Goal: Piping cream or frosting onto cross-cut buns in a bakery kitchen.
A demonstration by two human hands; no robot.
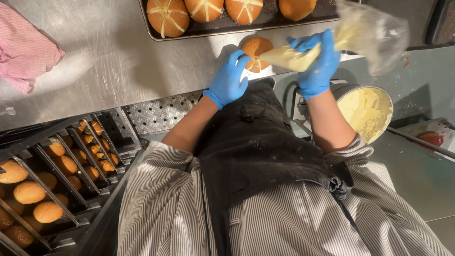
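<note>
- Fingers (237,59) of my left hand (228,79) curl loosely, tips just touching the near side of one bun (256,50) on the steel table (104,61), not clamped around it.
- Right hand (318,64) wraps tight round one piping bag (332,45), nozzle end lying across that bun, clear tail flaring up to the right.
- Both forearms reach forward, blue gloves on, sleeves rolled back.
- Count: four buns showing on the dark tray (237,26) beyond; one tub of cream (367,111) below my right wrist; one pink cloth (23,50) far left; racks of rolls (52,180) lower left.
</note>
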